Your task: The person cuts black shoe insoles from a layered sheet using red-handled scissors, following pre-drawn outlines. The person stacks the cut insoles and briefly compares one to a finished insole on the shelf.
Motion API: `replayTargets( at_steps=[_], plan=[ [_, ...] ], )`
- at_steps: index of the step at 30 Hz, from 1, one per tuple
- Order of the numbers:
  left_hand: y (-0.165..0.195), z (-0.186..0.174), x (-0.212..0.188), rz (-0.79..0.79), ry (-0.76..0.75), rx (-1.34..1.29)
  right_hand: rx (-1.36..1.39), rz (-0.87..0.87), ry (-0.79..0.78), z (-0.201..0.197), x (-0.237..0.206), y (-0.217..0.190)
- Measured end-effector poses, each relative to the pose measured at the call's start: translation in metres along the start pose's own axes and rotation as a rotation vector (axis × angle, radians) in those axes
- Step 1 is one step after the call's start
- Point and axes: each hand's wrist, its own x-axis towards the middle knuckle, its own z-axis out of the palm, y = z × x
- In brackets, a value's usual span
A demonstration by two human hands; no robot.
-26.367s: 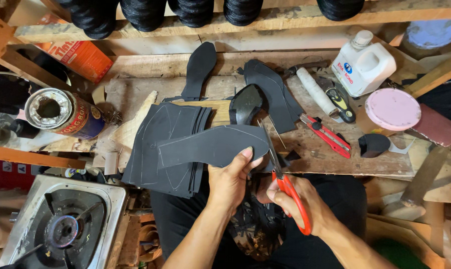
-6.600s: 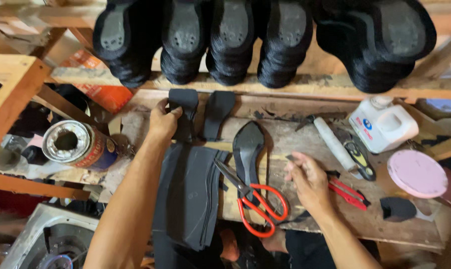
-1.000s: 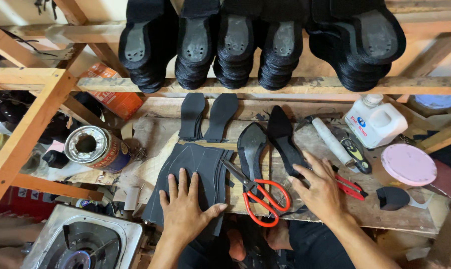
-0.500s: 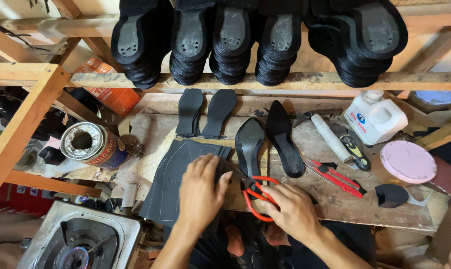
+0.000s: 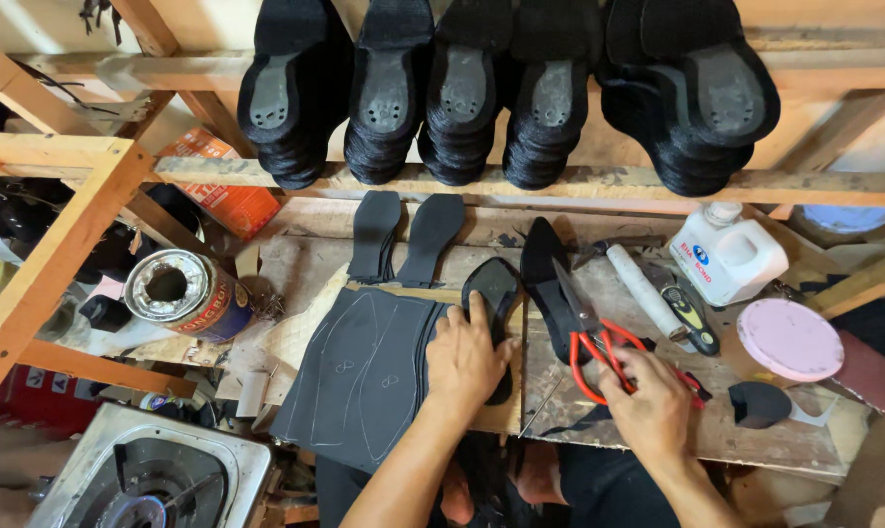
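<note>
Both forearms are bare, with no sleeves, gloves, rings or watch showing; the left hand [image 5: 467,357] and right hand [image 5: 648,411] have short, plain nails

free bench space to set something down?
Bare wood between the right hand and the pink lid, below the red scissors. Crowded: marked black sheet under the left hand; bottle corner.

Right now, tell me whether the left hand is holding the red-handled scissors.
No: the left hand presses a black sole piece; the right hand grips the scissors.
</note>
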Motion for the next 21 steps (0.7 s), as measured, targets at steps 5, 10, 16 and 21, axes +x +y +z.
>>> replayTargets(
  at_steps=[5,10,16,21],
  plan=[
    [-0.005,-0.01,0.011,-0.091,-0.092,-0.097,-0.022,-0.108,0.014,0.001,-0.006,0.006],
    [-0.037,-0.028,0.005,-0.055,-0.323,-1.024,-0.033,-0.104,0.007,0.001,-0.006,0.006],
    [-0.052,-0.014,-0.031,0.05,-0.528,-1.898,-0.057,-0.139,-0.007,-0.003,-0.006,0.0],
    [-0.05,-0.001,-0.035,0.036,-0.517,-1.878,0.116,-0.167,0.02,-0.015,-0.005,-0.025]
  ],
)
